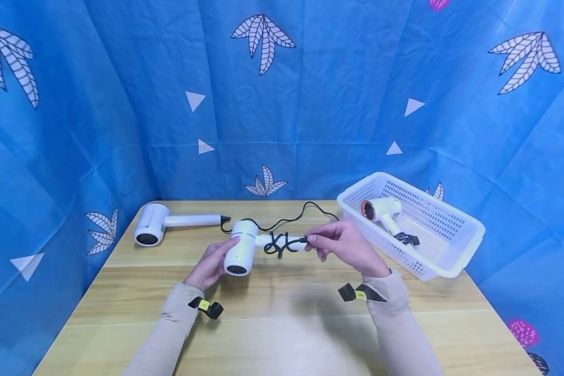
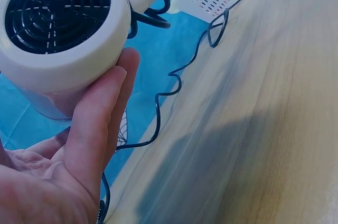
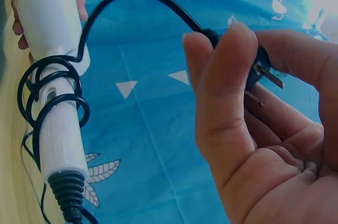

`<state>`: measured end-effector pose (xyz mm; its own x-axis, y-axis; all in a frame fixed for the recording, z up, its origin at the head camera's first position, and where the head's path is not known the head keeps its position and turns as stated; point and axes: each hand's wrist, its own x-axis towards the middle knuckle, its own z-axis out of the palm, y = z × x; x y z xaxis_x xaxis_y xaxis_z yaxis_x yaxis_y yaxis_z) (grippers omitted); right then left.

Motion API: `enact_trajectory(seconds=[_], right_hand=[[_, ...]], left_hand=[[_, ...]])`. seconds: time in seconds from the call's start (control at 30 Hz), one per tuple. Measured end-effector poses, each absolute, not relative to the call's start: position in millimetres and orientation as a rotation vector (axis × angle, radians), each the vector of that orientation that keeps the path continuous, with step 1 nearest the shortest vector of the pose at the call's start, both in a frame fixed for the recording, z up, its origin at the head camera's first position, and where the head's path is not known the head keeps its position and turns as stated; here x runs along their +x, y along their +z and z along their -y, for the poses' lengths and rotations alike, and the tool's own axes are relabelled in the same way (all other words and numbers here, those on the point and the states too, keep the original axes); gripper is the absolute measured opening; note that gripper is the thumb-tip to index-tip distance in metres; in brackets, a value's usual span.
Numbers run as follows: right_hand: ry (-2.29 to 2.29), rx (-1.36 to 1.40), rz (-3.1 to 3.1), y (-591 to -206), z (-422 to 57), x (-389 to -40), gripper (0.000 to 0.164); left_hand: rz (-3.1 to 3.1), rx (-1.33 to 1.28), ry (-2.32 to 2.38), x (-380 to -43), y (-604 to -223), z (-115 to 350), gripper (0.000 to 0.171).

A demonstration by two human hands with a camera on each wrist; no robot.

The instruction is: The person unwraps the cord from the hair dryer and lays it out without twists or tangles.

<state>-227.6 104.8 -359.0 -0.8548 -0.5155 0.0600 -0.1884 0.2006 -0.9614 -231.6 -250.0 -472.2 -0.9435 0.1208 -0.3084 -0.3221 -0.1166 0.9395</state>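
A white hair dryer [image 1: 241,256] is held level over the middle of the table. My left hand [image 1: 212,265] grips its barrel from the left, with the dark grille [image 2: 57,10] facing the left wrist camera. Several loops of black cord [image 3: 55,97] wind around the dryer's handle [image 3: 63,147]. Between thumb and fingers, my right hand [image 1: 345,244] pinches the plug [image 3: 259,68] at the cord's end. Two metal prongs stick out past the fingers in the right wrist view, and the cord arcs from the plug back to the handle.
At the back left lies a second white hair dryer [image 1: 151,225], its loose black cord [image 1: 291,220] trailing along the back of the table towards the basket. The white plastic basket [image 1: 451,230] at the right holds another hair dryer [image 1: 384,208] with bundled cord. Blue curtain [image 1: 301,104] surrounds the table.
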Motion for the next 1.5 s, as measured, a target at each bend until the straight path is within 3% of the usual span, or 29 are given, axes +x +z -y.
enact_trajectory(seconds=[0.5,1.5], right_hand=[[-1.508,-0.759,-2.189,-368.6,-100.1,-231.0,0.016],[-1.379,-0.705,-2.15,-396.0,-95.1,-246.0,0.02]], left_hand=[[-1.864,-0.218,2.138,-230.8,-470.9,251.5,0.071],[-1.834,-0.226,2.204,-232.0,-471.3,255.3,0.064]])
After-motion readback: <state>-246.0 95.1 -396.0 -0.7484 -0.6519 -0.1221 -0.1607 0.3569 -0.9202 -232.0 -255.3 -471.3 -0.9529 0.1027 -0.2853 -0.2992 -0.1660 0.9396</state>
